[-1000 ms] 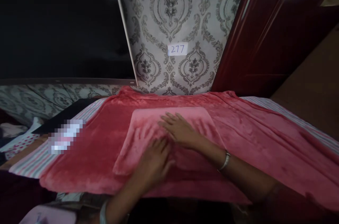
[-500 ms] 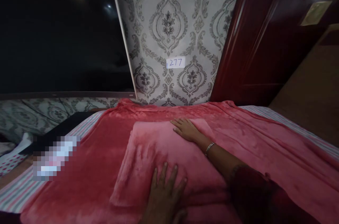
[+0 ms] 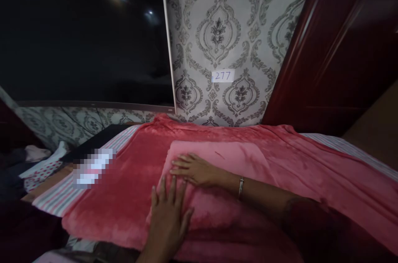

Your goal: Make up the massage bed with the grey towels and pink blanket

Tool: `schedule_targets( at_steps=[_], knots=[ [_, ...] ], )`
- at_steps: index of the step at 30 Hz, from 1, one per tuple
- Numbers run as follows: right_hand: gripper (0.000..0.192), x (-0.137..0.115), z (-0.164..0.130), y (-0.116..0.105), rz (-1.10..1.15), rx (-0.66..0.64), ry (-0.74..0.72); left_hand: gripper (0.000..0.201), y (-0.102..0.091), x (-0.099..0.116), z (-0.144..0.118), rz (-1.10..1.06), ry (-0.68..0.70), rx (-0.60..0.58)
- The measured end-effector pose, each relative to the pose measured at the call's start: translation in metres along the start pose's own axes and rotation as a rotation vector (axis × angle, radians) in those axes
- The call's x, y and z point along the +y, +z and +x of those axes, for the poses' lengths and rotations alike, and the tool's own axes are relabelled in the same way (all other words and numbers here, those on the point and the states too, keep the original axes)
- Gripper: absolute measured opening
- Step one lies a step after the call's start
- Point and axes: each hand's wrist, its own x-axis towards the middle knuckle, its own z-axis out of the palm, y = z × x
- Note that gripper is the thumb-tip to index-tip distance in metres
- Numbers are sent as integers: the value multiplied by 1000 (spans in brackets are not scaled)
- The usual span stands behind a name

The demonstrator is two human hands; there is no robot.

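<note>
Patterned wallpaper (image 3: 217, 35) backs the bed (image 3: 52, 199). Left hand (image 3: 168, 217) and right hand (image 3: 194, 170) press flat, grasping nothing, on the folded pink cloth (image 3: 236, 163) atop the red blanket (image 3: 130, 180); sliding palms could rumple the fold.

Right hand (image 3: 195, 170) now beside left hand (image 3: 168, 217)

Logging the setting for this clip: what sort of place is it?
Probably a bedroom at home: a red fleece blanket spread over a striped sheet, damask wallpaper and a dark red wooden door behind. Both hands press on a folded pink cloth.
</note>
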Motion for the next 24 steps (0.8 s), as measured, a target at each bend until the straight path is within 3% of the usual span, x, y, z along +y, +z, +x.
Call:
schedule_targets(
  at_steps=[3, 10, 14, 17, 21, 24],
  knots=[
    [50, 13, 20, 7, -5, -13, 22, 66, 12, 0, -13, 19, -55, -29],
    [49, 83, 34, -5, -112, -11, 506, 74, 23, 2, -20, -44, -68, -19],
    [51, 84, 20, -16, -161, -42, 661, 70, 19, 4, -19, -54, -89, -25],
    [55, 58, -4, -13, -191, -47, 562, 65, 9, 6, -19, -64, -117, -83],
    [51, 31, -61, 13, -223, -1, 205, 61, -20, 17, -8, -124, -141, -175],
    [49, 41, -109, 31, -262, 97, 159, 62, -39, 43, 12, -238, 30, -211]
  ],
)
